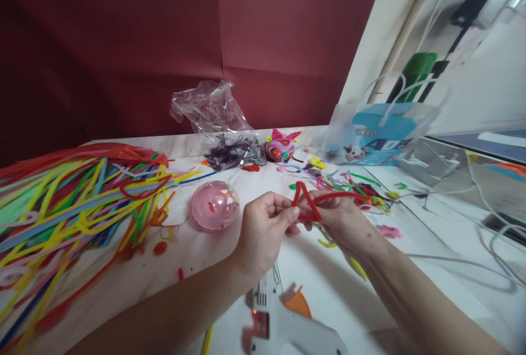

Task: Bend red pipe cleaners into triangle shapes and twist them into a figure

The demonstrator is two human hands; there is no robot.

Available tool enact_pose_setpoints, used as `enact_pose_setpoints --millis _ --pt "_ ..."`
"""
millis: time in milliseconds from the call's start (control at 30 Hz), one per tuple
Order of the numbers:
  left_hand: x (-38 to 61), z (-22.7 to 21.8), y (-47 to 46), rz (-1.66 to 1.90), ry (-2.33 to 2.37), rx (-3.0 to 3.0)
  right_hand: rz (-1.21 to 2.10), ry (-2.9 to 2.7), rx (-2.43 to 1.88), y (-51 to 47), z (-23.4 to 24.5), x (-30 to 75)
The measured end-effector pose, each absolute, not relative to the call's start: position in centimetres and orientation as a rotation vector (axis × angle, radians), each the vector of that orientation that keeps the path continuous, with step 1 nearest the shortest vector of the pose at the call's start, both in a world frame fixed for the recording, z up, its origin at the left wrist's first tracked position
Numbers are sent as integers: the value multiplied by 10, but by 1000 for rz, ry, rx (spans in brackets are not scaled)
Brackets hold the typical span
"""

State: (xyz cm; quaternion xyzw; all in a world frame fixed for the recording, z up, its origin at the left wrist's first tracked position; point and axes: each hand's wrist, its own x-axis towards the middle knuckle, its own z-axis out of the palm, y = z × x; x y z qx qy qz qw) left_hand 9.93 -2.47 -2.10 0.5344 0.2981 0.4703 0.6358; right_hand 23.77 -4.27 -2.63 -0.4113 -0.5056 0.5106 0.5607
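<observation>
Both my hands pinch a red pipe cleaner (311, 205) over the middle of the table. It is bent into a small triangle-like shape, and a straight end runs off to the right. My left hand (265, 229) has thumb and fingers closed on the triangle's left corner. My right hand (339, 221) grips its right side, with some fingertips hidden behind it. Below the hands lies a white hot glue gun (283, 322) with a small red light lit and an orange trigger (298, 301). A clear pink half-sphere bowl (214, 207) sits left of my left hand.
A large heap of multicoloured pipe cleaners (82, 196) covers the left side. Behind stand a plastic bag with dark strands (230, 149) and a pink decorated ball with pointed ears (281, 145). At right are a blue-white carrier bag (376, 138), scattered craft scraps and white cables (489, 207).
</observation>
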Motion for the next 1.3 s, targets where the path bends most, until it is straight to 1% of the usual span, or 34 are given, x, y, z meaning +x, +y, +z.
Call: enact_pose_setpoints --millis 233,467,700,833,1033,1167,1300 --pt "98 -21 -27 1048 732 1283 1268 -1240 -949 -44 -27 239" --pt "93 -12 -22 1079 852 1377 1320 -1222 -905 -45 -24 242" --pt "91 -11 -19 1092 903 1437 1146 -1382 -1016 -47 -20 244" --pt "90 -9 -19 1081 874 1457 1113 -1371 -1082 -48 -20 243" --pt "91 -7 -21 1081 793 1398 944 -1318 -1136 -49 -24 245" --pt "92 -8 -21 1042 737 1397 967 -1267 -1129 -48 -27 245" --pt "91 -11 -18 1032 766 1453 1059 -1226 -1021 -46 -29 241"
